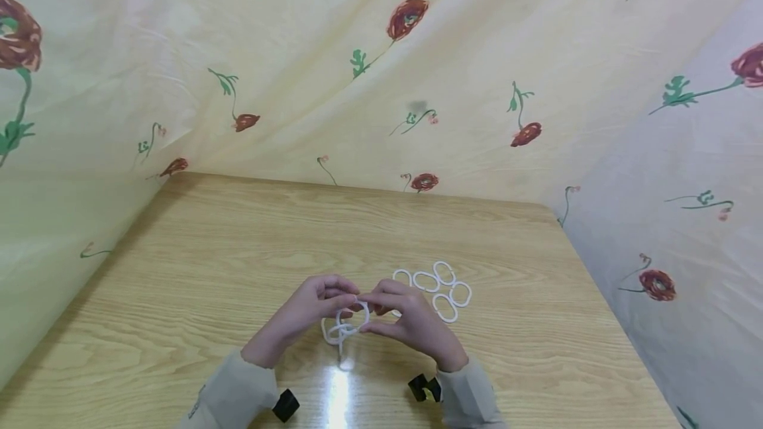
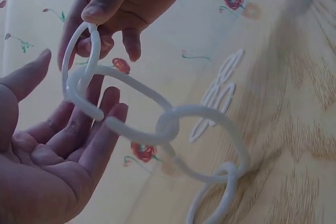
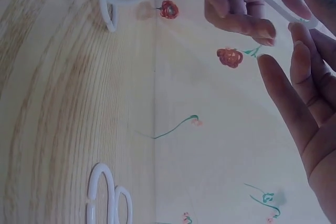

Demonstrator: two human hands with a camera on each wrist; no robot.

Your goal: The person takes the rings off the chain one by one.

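A chain of several white plastic links, each oval with a small gap, hangs between the two hands. My right hand pinches the end link between thumb and fingertips. Its grip shows best at the top of the left wrist view. My left hand has its fingers extended beside the second link, fingertips right at that link's gap. The left thumb stands apart from the chain there. Lower links trail down close over the wooden table. In the right wrist view the chain is partly cut off at the top.
Several loose white links lie grouped on the table just beyond and right of the right hand. Flower-patterned cloth rises along the table's back and sides. Black devices sit at both wrists. A bright reflection shows on the table near its front.
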